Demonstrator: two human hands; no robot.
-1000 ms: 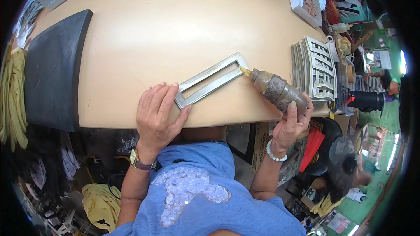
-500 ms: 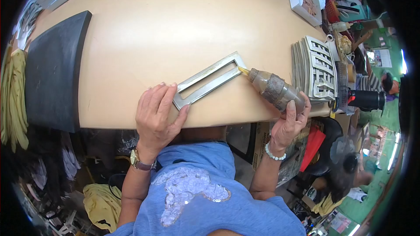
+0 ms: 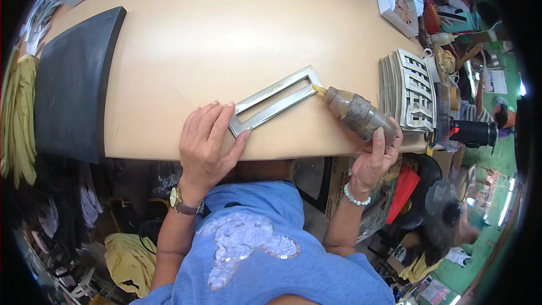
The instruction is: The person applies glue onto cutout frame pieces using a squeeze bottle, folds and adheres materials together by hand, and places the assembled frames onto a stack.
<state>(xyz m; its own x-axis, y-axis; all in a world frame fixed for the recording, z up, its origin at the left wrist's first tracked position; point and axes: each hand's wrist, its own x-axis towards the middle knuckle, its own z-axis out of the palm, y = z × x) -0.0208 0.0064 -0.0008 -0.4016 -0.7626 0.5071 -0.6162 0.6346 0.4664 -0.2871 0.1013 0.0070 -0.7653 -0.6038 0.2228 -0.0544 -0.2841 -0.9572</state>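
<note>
A pale rectangular frame (image 3: 271, 114) with a long slot lies slanted on the tan table (image 3: 237, 28). My left hand (image 3: 208, 144) grips its lower left end, with the thumb at the near edge and the fingers on top. In my right hand (image 3: 377, 155) is a brown squeeze bottle (image 3: 357, 114), wrapped in a rough dark band. The bottle is tilted, and its yellow tip meets the frame's upper right end. Whether anything flows from the tip is too small to tell.
On the left lies a dark curved board (image 3: 79, 85), beside hanging yellow strips (image 3: 20, 118). A stack of slotted pale pieces (image 3: 409, 90) stands on the right, below a white box (image 3: 395, 8) of small brown pieces. A black cylinder (image 3: 474, 131) is farther right.
The view has shifted slightly, moving the frame and my left hand a little to the right in the picture. Both hands keep their holds, and the bottle tip stays at the frame's upper right end.
</note>
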